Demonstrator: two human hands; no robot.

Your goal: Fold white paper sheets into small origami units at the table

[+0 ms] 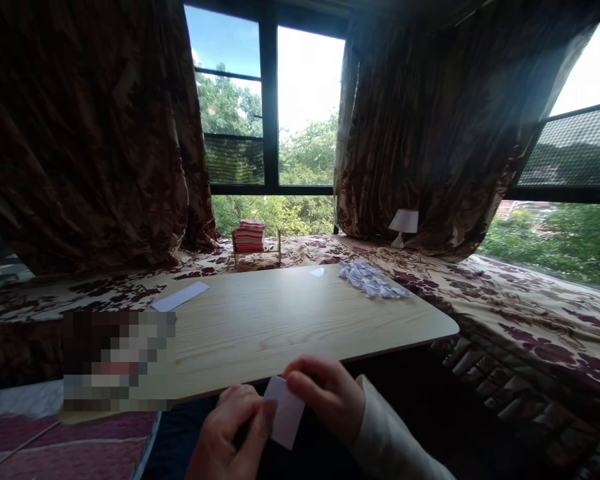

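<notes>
Between my two hands, just in front of the table's near edge, is a small white slip of paper (289, 420). My left hand (233, 427) pinches its left side, thumb on top. At the upper right corner my right hand (330, 397) grips the same paper with thumb and fingers. On the far right part of the wooden table (260, 320) lies a pile of small folded white paper pieces (370, 279). A single small white piece (317, 272) sits left of that pile. A longer white stack or strip of paper (181, 297) rests at the table's left side.
A blurred-out patch (120, 360) covers the table's left end. Behind the table, a patterned cloth ledge carries a small rack with folded red-and-white striped cloths (250, 237) and a white lamp (404, 223). Dark patterned curtains (420, 120) flank the windows.
</notes>
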